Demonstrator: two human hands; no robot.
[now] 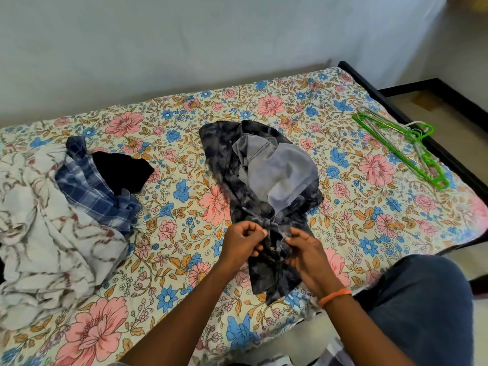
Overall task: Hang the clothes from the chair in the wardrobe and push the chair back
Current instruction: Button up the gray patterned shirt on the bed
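— Where's the shirt [266, 180]?
— On the bed [184, 180]. Left hand [244, 240] and right hand [307, 256] both pinch its near edge, fingers curled.
— Advice?
— Probably straighten the front flat, then reach far right for the hangers [401, 146].

Both hands are bunched together at the near end of the dark mottled shirt [264, 186], so straight ahead of them is blocked by that heap. Off to the left of the left hand [243, 240] there's a bare strip of floral bedsheet [184, 159], then the blue plaid shirt [95, 186], a black garment [121, 171] on it, and the white patterned cloth [45, 228] piled further left. Right of the right hand [307, 256] the sheet is open; the green hangers [401, 147] lie far off, up at the bed's right edge. A knee in jeans [427, 299] crowds the near right.
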